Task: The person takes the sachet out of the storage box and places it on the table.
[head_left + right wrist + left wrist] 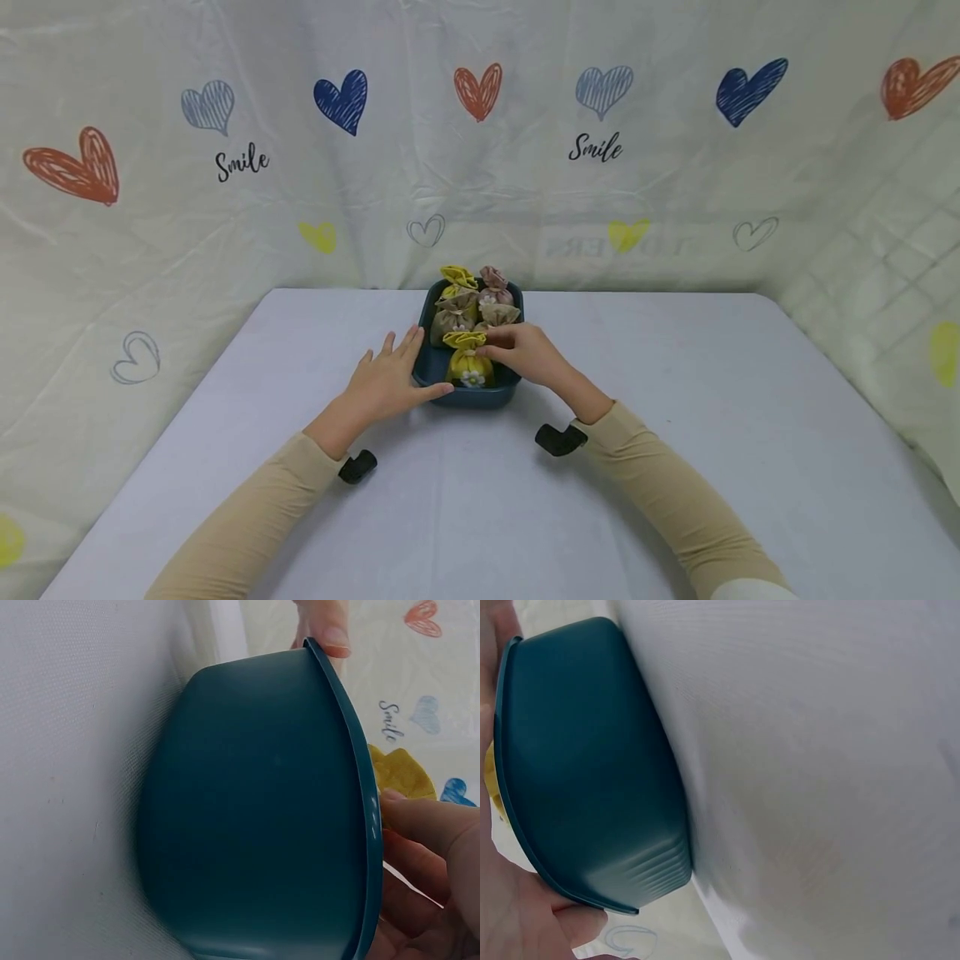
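A dark teal plastic bin (pixel 480 398) stands at the back middle of the table, holding several small drawstring pouches. My left hand (pixel 385 381) rests spread against the bin's left side, with its thumb over the front rim. With thumb and fingers, my right hand (pixel 527 353) pinches the gathered neck of the front yellow pouch (pixel 467 367), which has a white flower on it. The right wrist view shows the ruffled top of this pouch (pixel 401 771) above the rim. Its lower part is hidden there by the bin wall (pixel 255 802).
Behind the front pouch are a brown pouch (pixel 452 321), another yellow pouch (pixel 457 279), a pink pouch (pixel 494 287) and a beige pouch (pixel 498 314). A white cloth covers the table (pixel 675 375). A curtain printed with hearts (pixel 525 183) hangs just behind the table's far edge.
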Motion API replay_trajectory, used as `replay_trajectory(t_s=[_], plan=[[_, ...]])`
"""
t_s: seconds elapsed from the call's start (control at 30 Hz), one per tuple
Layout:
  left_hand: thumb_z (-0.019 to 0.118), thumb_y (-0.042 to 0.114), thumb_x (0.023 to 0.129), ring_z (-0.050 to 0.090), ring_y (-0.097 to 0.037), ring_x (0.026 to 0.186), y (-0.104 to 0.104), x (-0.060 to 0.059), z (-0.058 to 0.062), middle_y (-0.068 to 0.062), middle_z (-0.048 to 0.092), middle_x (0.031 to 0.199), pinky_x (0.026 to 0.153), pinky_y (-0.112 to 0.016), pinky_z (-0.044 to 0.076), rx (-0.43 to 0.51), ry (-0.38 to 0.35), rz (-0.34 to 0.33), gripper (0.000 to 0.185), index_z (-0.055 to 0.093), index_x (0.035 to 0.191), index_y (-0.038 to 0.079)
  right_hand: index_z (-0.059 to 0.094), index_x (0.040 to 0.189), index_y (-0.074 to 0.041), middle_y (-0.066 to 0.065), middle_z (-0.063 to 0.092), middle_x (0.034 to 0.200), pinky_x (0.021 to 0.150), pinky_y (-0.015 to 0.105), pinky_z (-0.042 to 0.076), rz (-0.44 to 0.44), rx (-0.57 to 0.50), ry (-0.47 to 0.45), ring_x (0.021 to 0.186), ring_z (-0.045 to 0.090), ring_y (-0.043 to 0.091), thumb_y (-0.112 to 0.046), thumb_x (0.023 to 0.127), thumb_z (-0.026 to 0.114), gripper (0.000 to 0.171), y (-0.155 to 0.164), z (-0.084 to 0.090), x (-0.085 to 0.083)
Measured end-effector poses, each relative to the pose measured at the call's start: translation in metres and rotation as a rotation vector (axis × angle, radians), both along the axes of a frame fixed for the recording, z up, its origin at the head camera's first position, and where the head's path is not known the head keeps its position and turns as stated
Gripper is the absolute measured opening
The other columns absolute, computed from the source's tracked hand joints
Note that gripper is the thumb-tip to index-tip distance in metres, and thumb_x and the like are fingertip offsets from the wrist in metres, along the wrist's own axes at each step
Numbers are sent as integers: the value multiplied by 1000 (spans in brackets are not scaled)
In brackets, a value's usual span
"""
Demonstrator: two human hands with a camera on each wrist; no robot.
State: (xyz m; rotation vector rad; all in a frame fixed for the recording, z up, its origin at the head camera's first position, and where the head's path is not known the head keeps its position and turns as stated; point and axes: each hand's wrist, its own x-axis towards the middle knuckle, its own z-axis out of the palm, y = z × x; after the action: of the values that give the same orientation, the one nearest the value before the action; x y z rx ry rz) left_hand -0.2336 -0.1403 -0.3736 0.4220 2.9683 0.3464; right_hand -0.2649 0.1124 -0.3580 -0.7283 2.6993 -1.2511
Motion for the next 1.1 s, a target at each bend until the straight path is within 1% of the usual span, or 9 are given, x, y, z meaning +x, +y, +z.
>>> replay_trajectory(t_s=[0.17, 0.27, 0.53, 0.73, 0.93, 1.1], plan=[[53, 80, 89, 8, -42, 154, 0, 2, 1, -9, 7, 171, 117, -69, 15, -1, 4, -6, 114, 9, 166, 9, 77, 116, -1, 9, 75, 105, 81, 36, 57, -7, -6, 5, 94, 69, 21, -17, 101, 69, 23, -2, -1, -1], [53, 80, 89, 8, -42, 154, 1, 2, 1, -10, 8, 171, 117, -69, 15, -9, 7, -11, 114, 9, 166, 8, 76, 116, 0, 10, 75, 105, 80, 36, 57, -22, -19, 11, 94, 69, 22, -16, 102, 67, 23, -3, -1, 0], [52, 81, 89, 9, -41, 155, 1, 2, 1, -9, 7, 171, 117, -68, 16, -20, 5, -7, 114, 8, 166, 9, 76, 116, 0, 12, 76, 106, 76, 35, 57, -80, -54, 86, 91, 71, 23, -13, 102, 65, 22, -7, -6, 2], [50, 82, 89, 9, -41, 154, 1, 1, 0, -9, 7, 171, 116, -68, 18, -36, 6, -6, 114, 7, 166, 9, 77, 111, -1, 10, 76, 101, 71, 34, 55, -88, -99, 124, 85, 70, 21, -12, 102, 66, 18, -9, -9, 5], [50, 81, 90, 9, -41, 154, 2, 2, 2, -9, 6, 171, 116, -68, 18, -37, 0, -6, 114, 6, 166, 9, 76, 111, -1, 11, 75, 101, 72, 33, 53, -106, -159, 135, 85, 68, 21, -11, 102, 66, 17, -8, -10, 5], [52, 80, 90, 9, -41, 155, 2, 2, 2, -8, 6, 171, 116, -68, 18, -30, -5, -3, 113, 6, 166, 9, 75, 111, 0, 11, 75, 100, 71, 33, 54, -101, -174, 128, 82, 67, 21, -11, 102, 65, 17, -9, -9, 5]])
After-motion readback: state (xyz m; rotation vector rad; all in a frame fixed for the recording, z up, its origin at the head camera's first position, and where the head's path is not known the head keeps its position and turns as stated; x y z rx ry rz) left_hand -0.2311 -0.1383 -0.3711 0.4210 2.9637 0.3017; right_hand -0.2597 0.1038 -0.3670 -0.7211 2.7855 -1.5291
